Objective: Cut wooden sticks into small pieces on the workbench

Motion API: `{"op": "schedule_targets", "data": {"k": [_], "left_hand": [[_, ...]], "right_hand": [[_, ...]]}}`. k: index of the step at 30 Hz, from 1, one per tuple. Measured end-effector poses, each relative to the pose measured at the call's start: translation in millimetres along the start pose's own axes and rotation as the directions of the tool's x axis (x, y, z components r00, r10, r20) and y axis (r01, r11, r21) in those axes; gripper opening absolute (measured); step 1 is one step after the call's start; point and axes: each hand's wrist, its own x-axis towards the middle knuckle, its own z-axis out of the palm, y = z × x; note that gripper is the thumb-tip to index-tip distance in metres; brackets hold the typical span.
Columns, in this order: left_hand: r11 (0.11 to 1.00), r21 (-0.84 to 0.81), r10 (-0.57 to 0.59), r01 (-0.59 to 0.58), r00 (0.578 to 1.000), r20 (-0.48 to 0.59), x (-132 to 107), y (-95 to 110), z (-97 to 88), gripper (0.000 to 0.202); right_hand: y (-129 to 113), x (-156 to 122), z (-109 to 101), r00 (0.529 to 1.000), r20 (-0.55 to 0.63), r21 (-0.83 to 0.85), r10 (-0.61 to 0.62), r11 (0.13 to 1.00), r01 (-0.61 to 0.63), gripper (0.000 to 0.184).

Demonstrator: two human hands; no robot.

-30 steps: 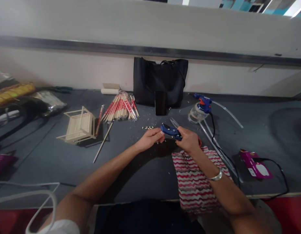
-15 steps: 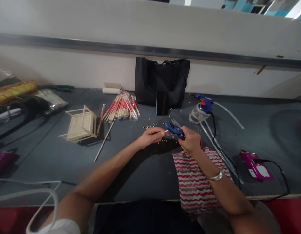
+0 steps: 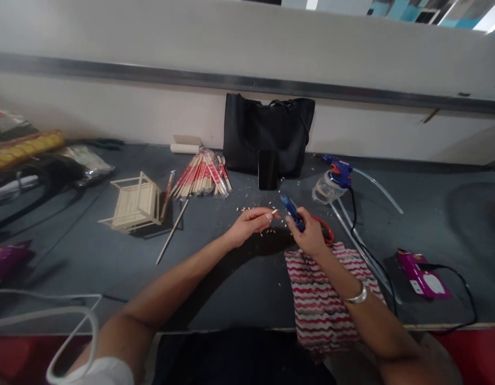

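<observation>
My left hand (image 3: 251, 222) is closed, pinching a short, pale wooden stick (image 3: 274, 212) between thumb and fingers. My right hand (image 3: 310, 235) is wrapped round a blue hand cutter (image 3: 290, 207); its head points up and left, a little apart from the stick. Tiny cut bits of wood (image 3: 267, 231) lie scattered around and below my left hand. A red loop handle (image 3: 326, 231), apparently of scissors, shows beside my right hand, the rest of it hidden. To the left, a small chair-like frame (image 3: 137, 203) of thin wooden sticks lies on the grey table.
Red-wrapped chopsticks (image 3: 201, 174) and a grey rod (image 3: 172, 232) lie left of centre. A phone (image 3: 268, 170) leans on a black bag (image 3: 267, 128). Rightward are a blue glue gun (image 3: 339, 171), clear glue sticks, a striped cloth (image 3: 323, 299) and a purple box (image 3: 424, 274) with a cable.
The cutter has moved from against the stick to slightly right of it, its head turning more upright. My right hand has shifted a little, uncovering the red handle. My left hand stays nearly still.
</observation>
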Motion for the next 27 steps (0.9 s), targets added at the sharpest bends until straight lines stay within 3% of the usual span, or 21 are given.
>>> {"op": "schedule_targets", "data": {"k": [2,4,7,11,17,22,27], "left_hand": [[0.996,0.09,0.007,-0.008,1.0,0.011,0,-2,2.2,0.049],[0.979,0.202,0.005,-0.016,0.998,0.055,-1,-5,5.6,0.044],[0.911,0.412,-0.027,-0.028,0.991,0.128,-5,-11,12.4,0.034],[0.729,0.673,-0.006,-0.123,0.983,0.185,-11,-17,19.3,0.024],[0.571,0.793,0.02,-0.211,0.97,0.243,-13,-20,23.2,0.011],[0.469,0.874,0.025,-0.129,0.991,0.133,-16,-22,33.0,0.013],[0.483,0.875,-0.008,0.027,1.0,-0.027,-14,-14,29.1,0.018]], "right_hand": [[-5,-2,3,0.994,0.002,0.277,0.108,0.955,-0.104,0.022],[-11,-2,5,0.983,0.047,0.537,0.176,0.826,-0.173,0.025],[-18,-3,7,0.983,0.037,0.741,0.18,0.655,-0.148,0.027],[-24,-8,10,0.987,0.059,0.754,0.148,0.642,-0.141,0.026],[-23,-13,13,0.977,0.201,0.706,0.076,0.679,-0.198,0.024],[-26,-10,11,0.961,0.249,0.766,0.119,0.583,-0.271,0.024],[-32,-10,6,0.929,0.351,0.739,0.117,0.575,-0.351,0.041]]}}
